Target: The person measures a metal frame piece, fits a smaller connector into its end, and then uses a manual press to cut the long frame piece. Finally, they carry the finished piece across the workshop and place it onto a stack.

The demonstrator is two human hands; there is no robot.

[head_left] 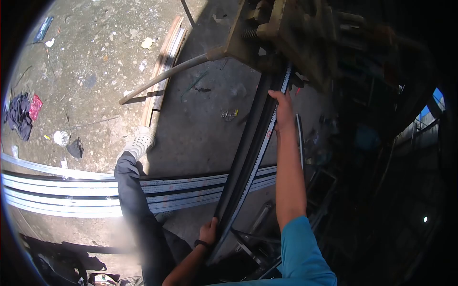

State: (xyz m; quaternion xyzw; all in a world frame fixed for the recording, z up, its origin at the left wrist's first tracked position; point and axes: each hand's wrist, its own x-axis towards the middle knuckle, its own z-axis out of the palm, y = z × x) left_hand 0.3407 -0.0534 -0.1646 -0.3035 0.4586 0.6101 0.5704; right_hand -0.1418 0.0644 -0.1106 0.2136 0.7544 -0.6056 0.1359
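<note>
A long dark metal profile [248,152], with a white printed strip along its right edge, runs slantwise from near my body up to a heavy rusty machine [267,33]. Its far end meets the machine's lower part, where shadow hides the contact. My right hand [284,112] grips the profile close to the machine, thumb on the top side and fingers partly hidden beneath. Lower down, my left hand [208,231], with a black band at the wrist, is closed on the profile's left edge. A long lever [167,74] sticks out leftward from the machine.
Several long profiles with shiny film [71,190] lie across the floor under the held one. More long strips [164,71] lie beyond my shoe [140,142]. Dark cloth [19,117] and litter are scattered at left. Deep shadow hides much of the right side.
</note>
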